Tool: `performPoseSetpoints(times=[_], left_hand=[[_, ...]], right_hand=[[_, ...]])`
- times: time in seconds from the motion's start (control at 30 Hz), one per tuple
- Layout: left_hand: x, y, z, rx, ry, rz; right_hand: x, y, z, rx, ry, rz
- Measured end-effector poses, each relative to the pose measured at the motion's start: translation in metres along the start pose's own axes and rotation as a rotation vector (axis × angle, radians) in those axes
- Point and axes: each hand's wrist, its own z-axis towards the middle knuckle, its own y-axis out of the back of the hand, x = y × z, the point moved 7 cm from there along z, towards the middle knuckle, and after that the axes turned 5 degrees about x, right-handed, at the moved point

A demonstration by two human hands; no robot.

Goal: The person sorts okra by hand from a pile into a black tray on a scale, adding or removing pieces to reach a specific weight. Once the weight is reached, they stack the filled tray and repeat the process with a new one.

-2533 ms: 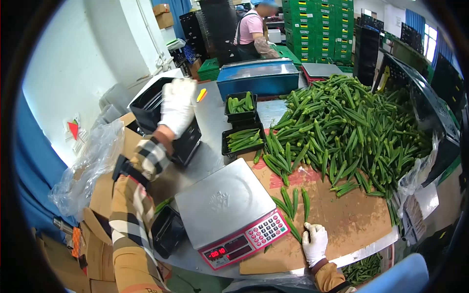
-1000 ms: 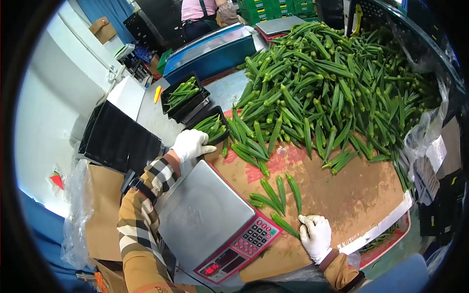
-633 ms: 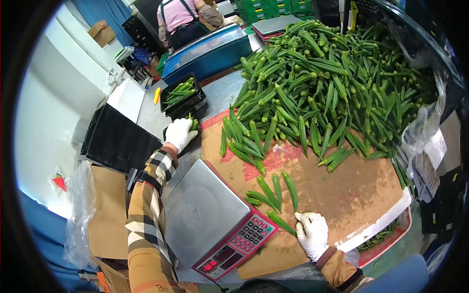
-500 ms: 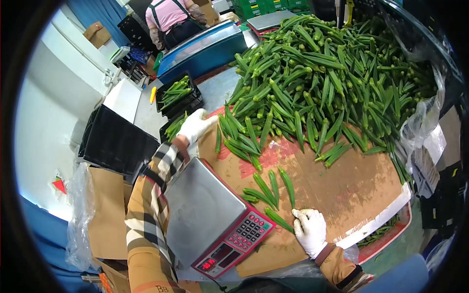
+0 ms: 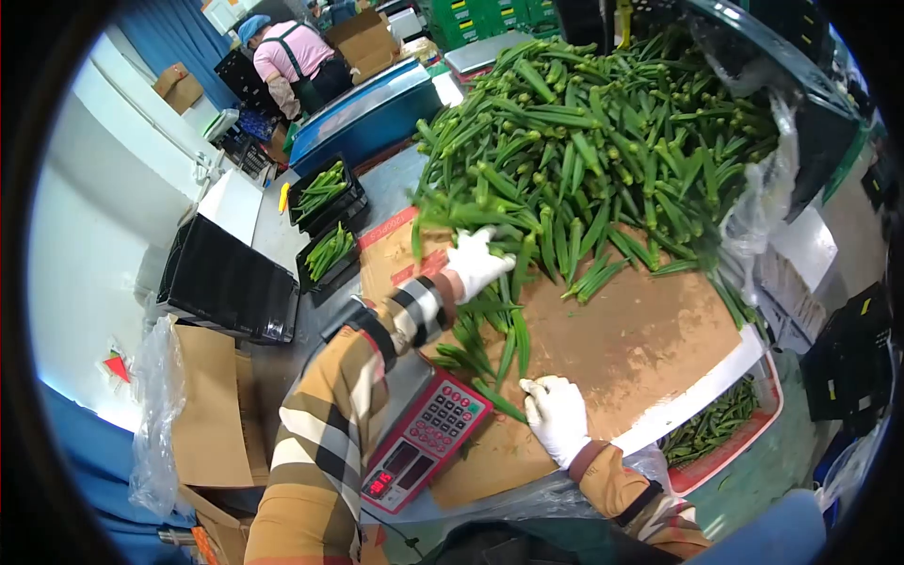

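Note:
My left hand (image 5: 478, 262), in a white glove, reaches over the front edge of a large heap of okra (image 5: 584, 141). Its fingers are spread and touch pods there; some pods beneath it are blurred. My right hand (image 5: 557, 419), also gloved, rests on the brown cardboard (image 5: 621, 348) with fingers curled at the tip of an okra pod (image 5: 499, 400). Several more pods (image 5: 466, 344) lie in a loose group between both hands. Beside them stands a red weighing scale (image 5: 428, 438) with a lit display, its metal pan mostly hidden by my left sleeve.
Two black baskets with okra, one farther (image 5: 330, 209) and one nearer (image 5: 327, 259), stand left of the heap. A red-rimmed crate (image 5: 720, 452) with okra sits below the cardboard's right edge. Plastic film (image 5: 758, 207) hangs at right. Another person (image 5: 297, 61) stands behind a blue machine (image 5: 353, 118).
My left hand has moved right, from the cardboard's left edge onto the okra, and its fingers have spread. My right hand stays by the pods. The view has shifted slightly.

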Motion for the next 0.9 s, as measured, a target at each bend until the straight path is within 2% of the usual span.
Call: performPoseSetpoints(times=[0.03,0.1,0.13,0.2,0.3,0.37,0.4,0.47,0.5,0.53,0.6,0.67,0.7,0.73,0.87,0.9], left_hand=[[-0.021,-0.017,-0.001,0.025,-0.036,0.097],[-0.048,-0.054,-0.009,0.16,-0.112,-0.139],[-0.076,-0.054,-0.031,0.092,-0.029,0.007],[-0.109,-0.064,-0.058,0.107,0.07,0.142],[-0.132,-0.083,-0.09,0.071,-0.075,0.237],[-0.137,-0.099,-0.116,0.028,-0.174,0.319],[-0.136,-0.108,-0.127,0.002,-0.206,0.317],[-0.143,-0.113,-0.157,-0.012,-0.227,0.261],[-0.139,-0.123,-0.166,-0.027,-0.255,0.177],[-0.138,-0.129,-0.179,-0.092,-0.317,0.239],[-0.139,-0.137,-0.212,-0.231,-0.422,0.355],[-0.139,-0.143,-0.232,-0.186,-0.444,0.394],[-0.139,-0.145,-0.24,-0.193,-0.476,0.383],[-0.138,-0.147,-0.249,-0.2,-0.507,0.374],[-0.122,-0.128,-0.285,-0.121,-0.517,0.361],[-0.117,-0.112,-0.295,-0.247,-0.503,0.431]], right_hand=[[0.001,0.002,0.0,-0.005,0.006,-0.001],[-0.002,0.002,-0.002,-0.043,0.022,0.022],[-0.002,0.002,-0.004,-0.066,0.027,0.021],[-0.006,0.002,-0.006,-0.09,0.019,0.088],[-0.018,0.007,-0.016,-0.192,0.045,0.185],[-0.025,0.031,-0.017,-0.245,0.043,0.234],[-0.035,0.047,-0.021,-0.24,-0.035,0.187],[-0.07,0.059,-0.035,-0.222,-0.138,0.135],[-0.082,0.069,-0.041,-0.273,-0.111,0.125],[-0.09,0.077,-0.047,-0.199,-0.175,0.136],[-0.106,0.089,-0.059,-0.099,-0.118,0.437],[-0.119,0.098,-0.069,-0.215,-0.222,0.523],[-0.12,0.102,-0.072,-0.243,-0.196,0.528],[-0.123,0.099,-0.076,-0.269,-0.268,0.651],[-0.118,0.098,-0.079,-0.278,-0.14,0.429],[-0.117,0.097,-0.081,-0.298,-0.12,0.399]])
